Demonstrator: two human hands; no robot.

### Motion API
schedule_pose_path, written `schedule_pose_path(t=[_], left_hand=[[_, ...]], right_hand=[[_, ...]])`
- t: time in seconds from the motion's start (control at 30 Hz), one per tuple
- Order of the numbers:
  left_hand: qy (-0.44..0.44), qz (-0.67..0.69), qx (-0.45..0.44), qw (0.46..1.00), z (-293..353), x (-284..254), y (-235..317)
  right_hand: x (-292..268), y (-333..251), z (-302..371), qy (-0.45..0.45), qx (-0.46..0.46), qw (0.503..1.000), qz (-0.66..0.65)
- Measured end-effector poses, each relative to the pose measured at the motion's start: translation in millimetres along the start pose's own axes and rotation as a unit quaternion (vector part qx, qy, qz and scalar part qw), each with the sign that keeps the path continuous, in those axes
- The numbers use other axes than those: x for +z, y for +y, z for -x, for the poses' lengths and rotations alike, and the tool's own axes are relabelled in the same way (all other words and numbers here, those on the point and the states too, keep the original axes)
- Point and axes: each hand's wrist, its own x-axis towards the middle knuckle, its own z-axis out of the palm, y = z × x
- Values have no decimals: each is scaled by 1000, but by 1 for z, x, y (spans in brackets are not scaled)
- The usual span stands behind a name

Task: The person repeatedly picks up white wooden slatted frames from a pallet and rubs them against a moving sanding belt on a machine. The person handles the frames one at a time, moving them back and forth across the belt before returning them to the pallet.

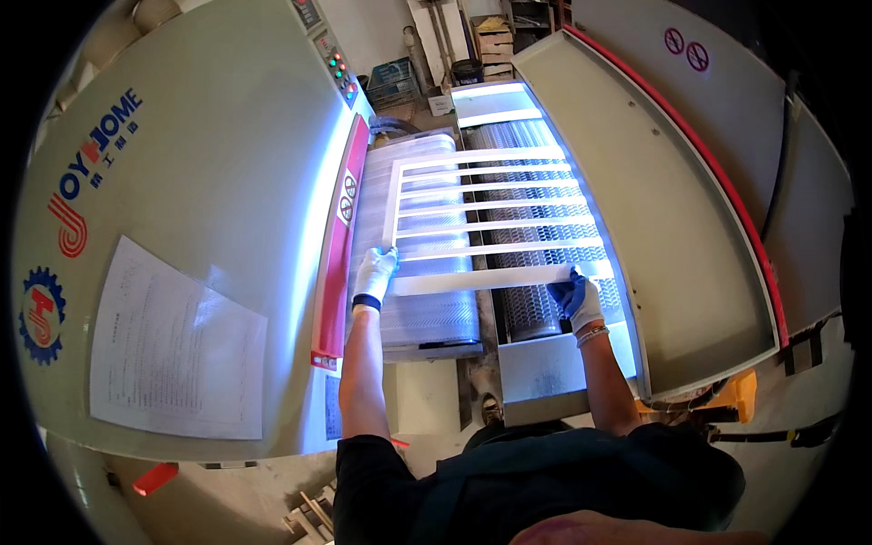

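A white slatted frame (481, 279), with several parallel bars, lies flat across two conveyor belts. My left hand (375, 275), in a white and blue glove, is closed around its near left corner. Toward the right end of the near rail, my right hand (579, 298) grips the same frame, with dark blue fingertips over the edge. Beneath the frame's left part is a pale mesh-patterned belt (427, 327). The right part rests over a darker textured belt (527, 313) and reaches the lit opening of the right machine, whose hood hides anything farther in.
On the left stands a large machine (227, 136) with a red guard strip (334, 300), a button panel (338, 68) and a taped paper sheet (177, 354). The right machine's hood (672, 236) has a red edge. A narrow gap separates the belts. Crates (392, 82) stand behind.
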Motion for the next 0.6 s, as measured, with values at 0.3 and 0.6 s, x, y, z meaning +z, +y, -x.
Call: schedule_pose_path(t=[0.3,0.6], left_hand=[[182,-219,235,930,3,16,6],[242,-109,119,957,272,-28,15]], right_hand=[[2,-9,-29,-10,71,988,137],[-21,-37,-89,-182,159,938,248]])
